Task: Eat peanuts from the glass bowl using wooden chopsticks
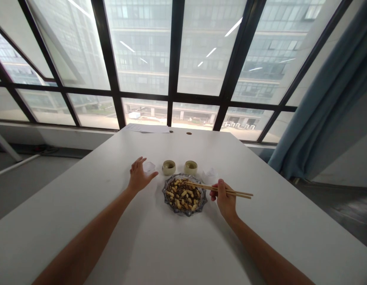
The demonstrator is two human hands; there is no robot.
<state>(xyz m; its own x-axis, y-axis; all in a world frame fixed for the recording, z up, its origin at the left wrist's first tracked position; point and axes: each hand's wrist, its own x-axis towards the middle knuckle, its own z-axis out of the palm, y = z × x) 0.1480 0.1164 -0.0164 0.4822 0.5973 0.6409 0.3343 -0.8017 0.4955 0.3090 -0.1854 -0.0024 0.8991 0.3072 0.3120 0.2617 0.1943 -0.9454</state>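
My right hand (226,200) is closed around a pair of wooden chopsticks (241,194). Their tips reach into a scalloped glass bowl (186,212), over peanuts in the shell (185,194) mixed with small dark pieces, perhaps seeds. Whether the tips pinch anything is too small to tell. Fingers spread, my left hand (139,176) is beside a crumpled clear or white piece (149,167), left of the bowl; I cannot tell if they touch. Behind the bowl stand two small pale green cups, the left cup (168,168) with something dark inside and the right cup (191,167).
Another crumpled whitish piece (210,172) lies right of the cups. White paper sheets (148,128) rest at the far edge of the white table (159,249), near a small brown round spot (189,133). Beyond are framed windows; a blue curtain (316,103) hangs at the right.
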